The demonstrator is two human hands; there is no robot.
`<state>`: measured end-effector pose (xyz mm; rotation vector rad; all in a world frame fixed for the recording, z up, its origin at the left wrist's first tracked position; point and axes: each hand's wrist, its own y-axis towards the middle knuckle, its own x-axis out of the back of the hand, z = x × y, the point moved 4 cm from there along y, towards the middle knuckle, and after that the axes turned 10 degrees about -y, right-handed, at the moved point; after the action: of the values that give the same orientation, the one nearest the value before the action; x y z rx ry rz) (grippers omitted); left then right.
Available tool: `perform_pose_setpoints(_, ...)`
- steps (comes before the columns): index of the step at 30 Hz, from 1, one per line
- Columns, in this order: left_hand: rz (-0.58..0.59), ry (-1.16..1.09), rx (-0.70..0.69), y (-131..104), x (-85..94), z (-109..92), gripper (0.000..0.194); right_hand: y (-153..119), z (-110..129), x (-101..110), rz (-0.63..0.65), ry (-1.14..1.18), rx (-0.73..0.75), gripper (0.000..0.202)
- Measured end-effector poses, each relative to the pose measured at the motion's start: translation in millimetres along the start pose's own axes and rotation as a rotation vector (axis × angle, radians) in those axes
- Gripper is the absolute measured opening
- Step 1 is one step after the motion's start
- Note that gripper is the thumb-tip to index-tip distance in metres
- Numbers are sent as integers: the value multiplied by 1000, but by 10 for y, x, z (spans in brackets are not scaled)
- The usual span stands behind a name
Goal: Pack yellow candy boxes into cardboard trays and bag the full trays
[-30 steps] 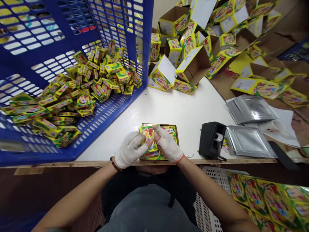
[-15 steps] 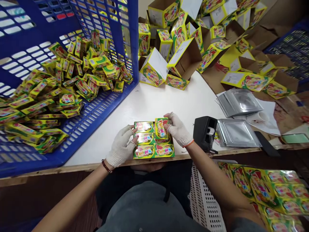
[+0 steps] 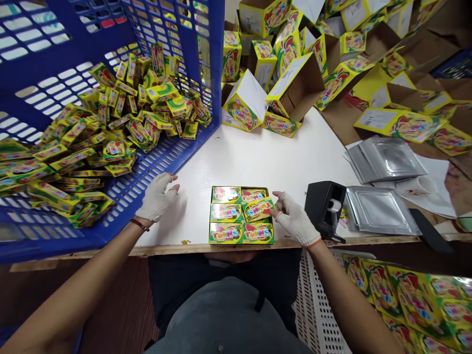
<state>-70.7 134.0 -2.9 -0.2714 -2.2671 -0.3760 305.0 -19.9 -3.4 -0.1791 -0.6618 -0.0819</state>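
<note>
An open display carton (image 3: pixel 267 191) lies at the table's front edge, packed with small yellow-green "TWINS" boxes in two columns. One small TWINS box (image 3: pixel 258 209) sits tilted on top of the right column. My right hand (image 3: pixel 295 220), in a white fingertip-less glove, pinches that box's right end with thumb and finger. My left hand (image 3: pixel 155 199), gloved likewise, is over the table left of the carton, near the blue crate (image 3: pixel 167 169). Its fingers are apart with nothing in them. A heap of the same small boxes (image 3: pixel 114 147) fills the crate, which lies on its side.
A black tape dispenser (image 3: pixel 324 209) stands right of my right hand. Beyond it are stacks of clear plastic trays (image 3: pixel 381 209). Open yellow cartons (image 3: pixel 295 88) pile up at the back. Filled packs (image 3: pixel 413 300) lie below the table at right, by a white perforated basket (image 3: pixel 319 305).
My left hand has left the carton and moved left toward the crate. The small box in my right hand has turned from upright to nearly sideways and lowered onto the right column.
</note>
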Motion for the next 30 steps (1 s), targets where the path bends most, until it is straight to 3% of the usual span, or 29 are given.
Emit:
perform_pose_setpoints(4,-3,25,-19,21,73,40,32,125,176,275,-132,-34,114,29)
perform_pose_setpoints(6,7,31,-9,25,33,53,33,254,349,403,-92,-135,252,23)
perform_pose_setpoints(9,14,83,50,54,-40,117,33,452,546,306,212,-282,410,27)
perform_pose_setpoints(11,0,150,115,96,-23,207,33,515,613,66,444,-383,467,29)
perform_pose_setpoints(13,-46,214,180,152,91,322,34,511,661,-183,545,-468,525,30)
perform_pose_setpoints(16,-161,359,245,256,418,486,37,425,681,-363,425,-522,572,28)
perform_pose_setpoints(19,-257,488,295,391,776,615,41,280,566,-342,221,-563,560,22)
perform_pose_setpoints(22,-228,542,383,543,1002,750,45,112,416,-358,25,-653,588,29)
perform_pose_setpoints(24,-161,545,427,624,1064,811,38,10,364,-447,-18,-703,631,38)
perform_pose_setpoints(26,-168,507,406,676,1095,788,26,-60,355,-533,17,-685,665,41)
perform_pose_setpoints(28,-218,461,355,697,1081,668,24,-87,368,-546,86,-586,679,38)
perform_pose_setpoints(30,-252,395,242,694,977,419,26,-66,377,-465,119,-426,621,35)
